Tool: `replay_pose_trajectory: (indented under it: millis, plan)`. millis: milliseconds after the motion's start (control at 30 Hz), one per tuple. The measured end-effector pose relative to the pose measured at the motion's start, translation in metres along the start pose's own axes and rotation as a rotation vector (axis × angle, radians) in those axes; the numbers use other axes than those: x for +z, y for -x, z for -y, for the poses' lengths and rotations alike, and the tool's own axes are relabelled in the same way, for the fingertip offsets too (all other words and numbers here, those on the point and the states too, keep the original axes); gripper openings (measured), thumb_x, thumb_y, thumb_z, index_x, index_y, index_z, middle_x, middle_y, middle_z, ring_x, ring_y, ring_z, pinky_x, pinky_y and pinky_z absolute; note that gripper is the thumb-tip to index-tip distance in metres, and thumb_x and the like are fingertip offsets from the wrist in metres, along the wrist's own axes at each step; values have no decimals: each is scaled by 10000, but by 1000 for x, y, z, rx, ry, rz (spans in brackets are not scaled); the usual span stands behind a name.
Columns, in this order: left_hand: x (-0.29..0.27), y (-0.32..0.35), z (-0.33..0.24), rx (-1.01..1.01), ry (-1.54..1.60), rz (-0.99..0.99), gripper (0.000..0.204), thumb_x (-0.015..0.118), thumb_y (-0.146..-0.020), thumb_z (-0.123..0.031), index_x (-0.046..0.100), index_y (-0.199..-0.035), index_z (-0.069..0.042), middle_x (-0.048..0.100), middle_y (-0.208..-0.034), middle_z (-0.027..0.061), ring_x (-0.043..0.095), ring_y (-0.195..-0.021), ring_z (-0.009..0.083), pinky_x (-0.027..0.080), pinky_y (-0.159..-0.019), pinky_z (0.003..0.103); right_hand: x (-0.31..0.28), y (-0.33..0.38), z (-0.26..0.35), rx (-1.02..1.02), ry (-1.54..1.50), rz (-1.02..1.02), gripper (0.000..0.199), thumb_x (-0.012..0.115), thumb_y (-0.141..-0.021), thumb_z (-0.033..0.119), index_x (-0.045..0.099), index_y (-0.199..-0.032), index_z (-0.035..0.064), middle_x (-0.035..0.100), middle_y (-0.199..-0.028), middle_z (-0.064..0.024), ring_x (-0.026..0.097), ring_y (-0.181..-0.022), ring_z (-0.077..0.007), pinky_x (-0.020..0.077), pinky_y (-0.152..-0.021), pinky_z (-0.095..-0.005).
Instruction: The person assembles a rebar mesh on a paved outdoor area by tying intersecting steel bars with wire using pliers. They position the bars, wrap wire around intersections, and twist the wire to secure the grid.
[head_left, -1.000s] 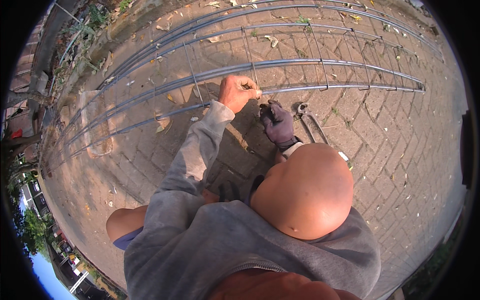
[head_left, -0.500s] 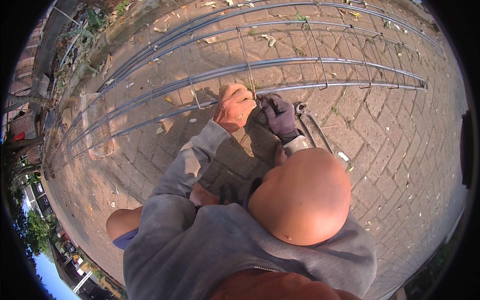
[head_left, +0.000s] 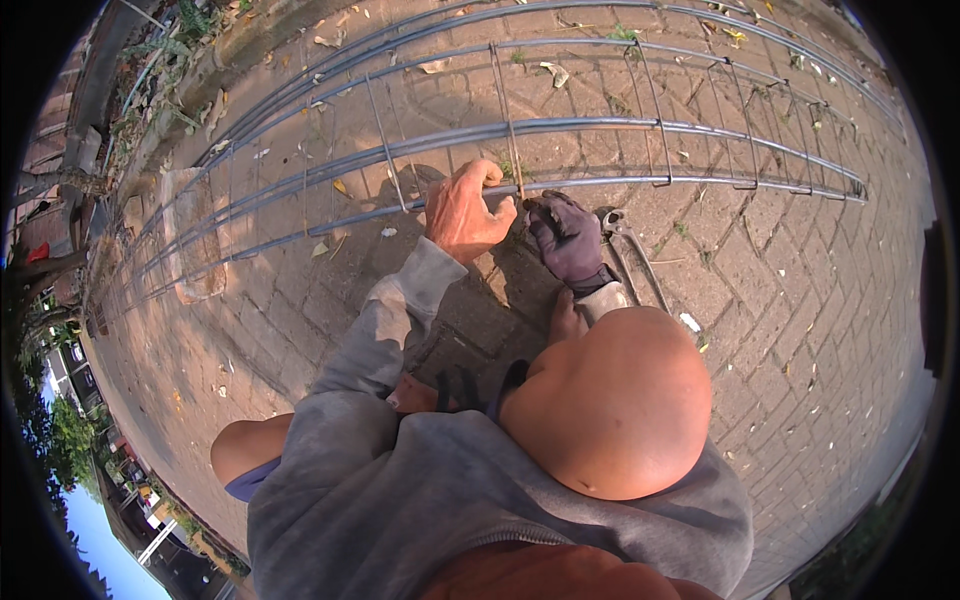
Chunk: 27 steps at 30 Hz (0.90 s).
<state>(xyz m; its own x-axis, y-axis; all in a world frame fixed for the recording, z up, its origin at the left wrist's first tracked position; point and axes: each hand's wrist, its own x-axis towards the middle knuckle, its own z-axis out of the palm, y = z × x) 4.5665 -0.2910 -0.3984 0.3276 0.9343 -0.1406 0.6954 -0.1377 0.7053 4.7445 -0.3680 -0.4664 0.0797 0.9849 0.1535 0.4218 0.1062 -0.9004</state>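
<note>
A long rebar cage (head_left: pixel 590 124) of grey steel bars with thin wire-like stirrups stretches across the ground in front of me. My left hand (head_left: pixel 467 212), bare, is at the near bar, beside a rusty stirrup (head_left: pixel 507 115). Its thumb and forefinger stand apart in a curve, with no object visible between them; the other fingers are partly hidden. In a dark purple glove, my right hand (head_left: pixel 570 240) has its fingers pressed together just below the stirrup's near corner. What it pinches is too small to make out. Steel pincers (head_left: pixel 632 255) lie on the paving just right of the glove.
Herringbone brick paving (head_left: pixel 780 300) spreads under everything, with scattered dry leaves (head_left: pixel 556 74). A pale block (head_left: pixel 195 235) sits at the cage's left part. A kerb (head_left: pixel 240 60) with plants runs at the far left. My bent knee (head_left: pixel 610 400) rises close behind the right hand.
The left thumb and forefinger have spread apart from a pinch at the stirrup. The gloved hand stays near the same corner. The view has shifted slightly.
</note>
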Motion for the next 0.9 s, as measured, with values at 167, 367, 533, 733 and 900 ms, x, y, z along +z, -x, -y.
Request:
replay_pose_trajectory:
  millis: [167,367,533,733,900]
  plan:
    - [-23,-63,14,-49,257,691,472,774,-844,-157,667,-1253,53,739,-1117,168,717,-1071,279,527,-972,400,-10,-9,-12,83,-232,162,215,655,-978,247,728,-1038,54,732,-904,-138,710,-829,-319,547,-760,-377]
    - [-7,-67,17,-16,24,659,287,764,-774,-60,705,-1046,13,746,-989,143,725,-914,229,525,-848,367,-22,-22,-32,142,-358,343,222,635,-1005,234,731,-1012,35,729,-887,-95,672,-819,-177,530,-768,-343]
    - [8,-44,13,112,-241,338,225,721,-727,-15,683,-948,-13,707,-1013,199,674,-914,391,521,-825,432,-19,-12,-22,189,-371,324,194,619,-1001,192,728,-988,32,711,-864,-80,649,-816,-155,522,-757,-328]
    - [-11,-64,28,-42,589,696,531,755,-808,-140,650,-1300,30,728,-1167,138,651,-1160,252,460,-1052,410,-20,-11,-20,252,-403,340,185,613,-1000,179,719,-988,27,706,-866,-90,637,-812,-156,519,-766,-317]
    - [-11,-76,27,-59,406,838,333,733,-800,-93,668,-1112,5,727,-1071,110,654,-1042,203,478,-975,369,-8,-9,-30,289,-420,313,158,620,-988,157,718,-995,33,708,-870,-91,645,-818,-169,525,-768,-328]
